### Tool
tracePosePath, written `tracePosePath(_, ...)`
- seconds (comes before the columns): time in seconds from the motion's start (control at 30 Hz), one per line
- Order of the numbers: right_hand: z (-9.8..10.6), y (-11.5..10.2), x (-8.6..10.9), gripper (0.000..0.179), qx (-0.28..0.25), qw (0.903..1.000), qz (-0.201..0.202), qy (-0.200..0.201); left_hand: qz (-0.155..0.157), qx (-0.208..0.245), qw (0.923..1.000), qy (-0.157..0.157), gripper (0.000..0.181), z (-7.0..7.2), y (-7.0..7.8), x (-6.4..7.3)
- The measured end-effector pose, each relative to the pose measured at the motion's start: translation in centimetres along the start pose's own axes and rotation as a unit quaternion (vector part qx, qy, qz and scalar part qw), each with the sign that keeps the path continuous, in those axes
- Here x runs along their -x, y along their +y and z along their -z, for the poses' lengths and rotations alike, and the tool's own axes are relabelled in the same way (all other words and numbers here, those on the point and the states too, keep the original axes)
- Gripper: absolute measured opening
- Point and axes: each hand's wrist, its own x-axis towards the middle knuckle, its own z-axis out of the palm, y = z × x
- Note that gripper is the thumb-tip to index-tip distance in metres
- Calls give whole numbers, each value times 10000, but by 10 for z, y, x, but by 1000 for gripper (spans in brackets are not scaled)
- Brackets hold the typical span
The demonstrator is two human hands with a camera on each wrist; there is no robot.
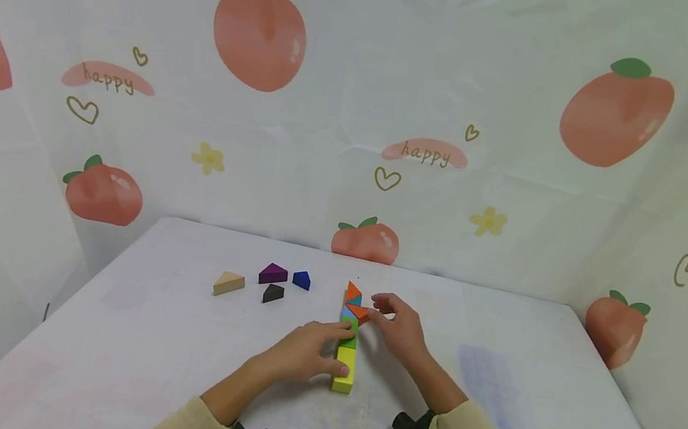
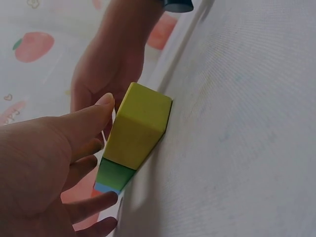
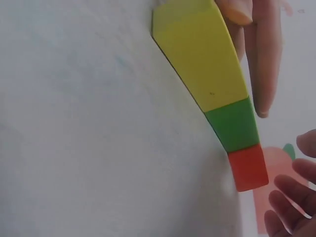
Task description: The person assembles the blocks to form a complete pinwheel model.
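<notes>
A straight row of coloured blocks lies in front of me, with a yellow block (image 1: 346, 361) at the near end and a green block (image 1: 350, 340) beyond it. Further along come a light blue piece (image 1: 348, 314), an orange-red triangular block (image 1: 359, 313) jutting to the right, and an orange triangle (image 1: 353, 293) at the far end. My left hand (image 1: 309, 351) reaches over the row from the left, thumb at the yellow block and fingers extended over the green one. My right hand (image 1: 401, 332) is beside the orange-red block, fingers apart, thumb close to its right tip.
Left of the row lie loose blocks: a wooden-coloured one (image 1: 229, 284), a purple one (image 1: 273, 275), a black one (image 1: 273, 294) and a blue one (image 1: 302, 280). All are on the white table (image 1: 124, 345). A peach-printed cloth (image 1: 337, 92) hangs behind it.
</notes>
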Motion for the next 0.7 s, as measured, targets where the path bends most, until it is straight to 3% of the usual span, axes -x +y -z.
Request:
tracePosePath(0.17,4,-2,9,23,0,9999,46,-126,-110,57,9999,38,64,2,0,1)
tracePosePath(0.33,4,-6,18,20,57,9987,21,-503,-139,44,9998,166,59,5,-2,2)
tracePosePath(0.5,0,-7,27,27,235,9948,-78,-985,-160,-19,9990,416,54,9,-5,2)
tracePosePath(0.7,-5,-2,34,42,152,9919,-295,-1230,105,-5,9965,833,47,15,-7,4)
